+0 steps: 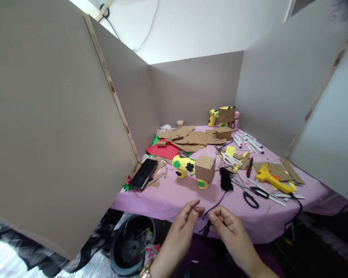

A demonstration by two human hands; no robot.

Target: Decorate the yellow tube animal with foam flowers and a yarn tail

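My right hand (229,227) is closed in a pinch at the table's front edge, with black yarn (206,228) hanging at its fingertips. Just left of it, my left hand (183,224) has bent fingers, loosely apart, and I see nothing held in them. One strand runs from between the hands up to a bundle of black yarn (226,179) on the table. Beyond my hands stands a yellow animal figure (184,164) with green and black patches. Its head is a brown cardboard box (204,168).
Black-handled scissors (251,196), a yellow glue gun (274,180) and markers (251,142) lie right. A phone (144,173) rests left; cardboard scraps (197,138) and a second yellow figure (224,114) are behind. A bin (113,247) stands below. Grey panels (197,88) enclose the table.
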